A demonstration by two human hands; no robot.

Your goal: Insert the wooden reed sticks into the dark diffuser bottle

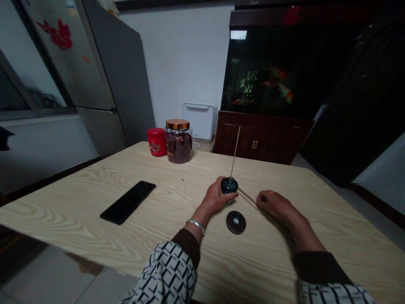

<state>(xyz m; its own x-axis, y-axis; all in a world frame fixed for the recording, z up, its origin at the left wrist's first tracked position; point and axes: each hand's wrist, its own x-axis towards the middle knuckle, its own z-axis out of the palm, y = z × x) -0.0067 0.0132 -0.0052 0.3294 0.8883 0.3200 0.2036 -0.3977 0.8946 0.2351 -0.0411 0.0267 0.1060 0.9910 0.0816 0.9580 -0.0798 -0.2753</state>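
Observation:
A small dark glass bottle [229,185] is gripped by my left hand [217,196], fingers wrapped round its side. One thin wooden stick [235,153] rises from the bottle's mouth, leaning slightly right. My right hand [272,202] is closed at the near end of more thin sticks [247,197], which slant up leftward to the bottle's side; whether they touch it I cannot tell, nor how many there are. On the table, just below the bottle, lies a round dark disc [232,227] with a pale centre. The fingertips of my right hand are partly hidden.
On the wood-grain table [177,211], a black phone [128,202] lies to the left. At the far edge stand a red canister [156,142] and a copper-lidded clear jar [179,143] of dark contents. A tiny dark scrap [182,180] lies mid-table. Beyond are a fridge and a fish tank.

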